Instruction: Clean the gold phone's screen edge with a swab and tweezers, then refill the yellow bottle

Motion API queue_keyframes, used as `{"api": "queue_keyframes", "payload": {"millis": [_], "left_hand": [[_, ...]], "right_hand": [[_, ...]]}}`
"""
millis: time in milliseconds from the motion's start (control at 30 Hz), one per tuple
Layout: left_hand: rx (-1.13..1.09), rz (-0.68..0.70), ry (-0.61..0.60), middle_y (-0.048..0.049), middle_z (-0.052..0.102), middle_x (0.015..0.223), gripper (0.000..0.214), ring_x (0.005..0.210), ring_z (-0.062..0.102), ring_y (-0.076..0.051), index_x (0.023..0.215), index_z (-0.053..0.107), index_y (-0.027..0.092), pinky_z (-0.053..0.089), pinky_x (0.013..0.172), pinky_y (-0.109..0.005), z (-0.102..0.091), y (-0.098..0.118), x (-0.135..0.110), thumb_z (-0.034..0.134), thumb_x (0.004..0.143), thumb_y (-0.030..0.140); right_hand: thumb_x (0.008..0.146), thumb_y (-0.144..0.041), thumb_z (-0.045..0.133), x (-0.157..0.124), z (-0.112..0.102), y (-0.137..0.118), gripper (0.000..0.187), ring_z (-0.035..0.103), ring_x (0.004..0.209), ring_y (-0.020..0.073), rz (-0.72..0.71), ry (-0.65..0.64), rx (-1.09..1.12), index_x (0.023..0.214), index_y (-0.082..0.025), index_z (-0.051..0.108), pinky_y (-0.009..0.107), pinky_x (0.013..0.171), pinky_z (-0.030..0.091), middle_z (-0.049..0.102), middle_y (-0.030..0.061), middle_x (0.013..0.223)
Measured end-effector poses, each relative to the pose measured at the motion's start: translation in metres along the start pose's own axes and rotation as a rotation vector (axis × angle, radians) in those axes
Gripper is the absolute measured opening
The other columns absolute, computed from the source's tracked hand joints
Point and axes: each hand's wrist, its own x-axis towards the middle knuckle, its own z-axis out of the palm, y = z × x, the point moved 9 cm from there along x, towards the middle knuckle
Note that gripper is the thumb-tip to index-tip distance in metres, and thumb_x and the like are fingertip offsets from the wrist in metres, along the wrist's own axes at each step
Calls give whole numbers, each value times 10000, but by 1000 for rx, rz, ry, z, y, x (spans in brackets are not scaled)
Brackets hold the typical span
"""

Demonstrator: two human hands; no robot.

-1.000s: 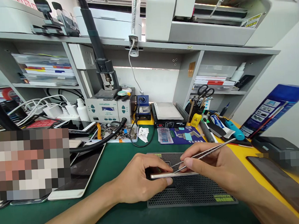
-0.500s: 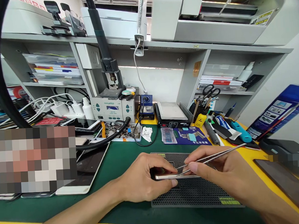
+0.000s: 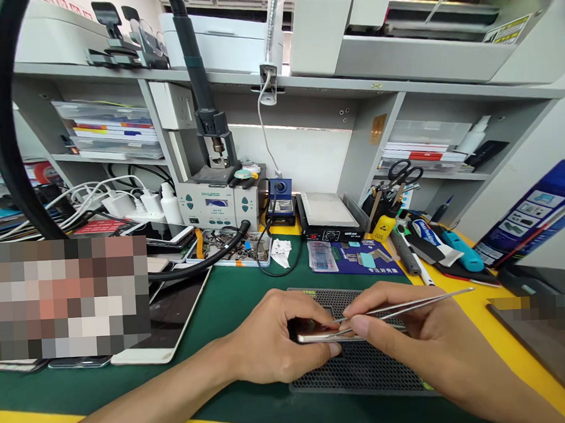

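Observation:
My left hand (image 3: 275,341) is closed on the left end of a thin silver phone (image 3: 324,337), holding it on edge over a black perforated mat (image 3: 366,368). My right hand (image 3: 402,334) pinches metal tweezers (image 3: 410,306). Their tips touch the top edge of the phone near my left fingers, and the long handle points off to the right. The phone's face is hidden behind my fingers.
A white tablet (image 3: 168,321) lies to the left on the green mat. Behind stand a hot-air station (image 3: 218,205), a parts tray (image 3: 232,249), a small heating plate (image 3: 327,215), a blue card (image 3: 361,261) and a tool holder with scissors (image 3: 394,180). A dark panel (image 3: 545,343) lies at right.
The view has shifted slightly, so everything sits a little further right and lower in the frame. Both hands keep the same hold on the phone and tweezers.

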Motion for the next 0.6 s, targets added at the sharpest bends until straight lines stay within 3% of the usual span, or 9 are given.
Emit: {"api": "queue_keyframes", "payload": {"millis": [433, 600], "left_hand": [[-13, -20, -2, -31, 692, 741, 122, 690, 588, -152, 883, 777, 132, 459, 735, -280, 0, -3, 0, 688, 802, 148], [-112, -140, 39, -51, 692, 809, 166, 713, 571, -160, 928, 779, 142, 430, 639, -258, -3, -13, 0, 685, 861, 261]], "right_hand": [[923, -370, 663, -3, 3, -5, 117, 688, 806, 184, -47, -9, -28, 917, -294, 751, 240, 728, 549, 750, -5, 889], [927, -322, 662, -7, -5, -8, 83, 697, 874, 194, -128, 85, -69, 928, -317, 745, 248, 770, 562, 757, -9, 943]]}}
